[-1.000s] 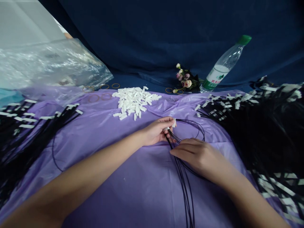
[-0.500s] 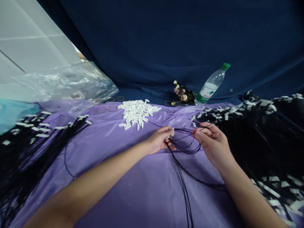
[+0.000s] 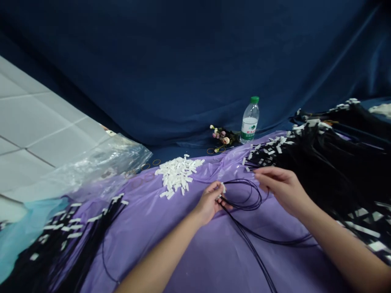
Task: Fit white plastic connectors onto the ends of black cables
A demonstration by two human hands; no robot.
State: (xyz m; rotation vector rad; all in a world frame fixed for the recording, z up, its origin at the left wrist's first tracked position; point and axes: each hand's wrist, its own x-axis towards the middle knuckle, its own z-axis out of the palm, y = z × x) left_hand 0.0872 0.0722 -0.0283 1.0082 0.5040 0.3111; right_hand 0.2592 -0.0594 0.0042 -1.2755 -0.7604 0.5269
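My left hand is closed around a coiled bundle of thin black cords, with white tabs showing at its fingertips. Loops of the bundle stick out to the right, and longer strands hang down over the purple cloth. To the right of the loops, my right hand is closed in a pinch. One thin strand curves from the coil up to its fingers, which seem to hold it; the exact grip is partly hidden. Just beyond those fingers lie white-tabbed cord ends.
A heap of small white pieces lies beyond my left hand. White-tabbed black cords spread at left, and a large pile of black cords at right. Behind are a water bottle, flowers and clear plastic.
My right hand has moved away from my left, and the cords once stretched between them now spring out as rounded loops. The camera view has tilted and shifted.
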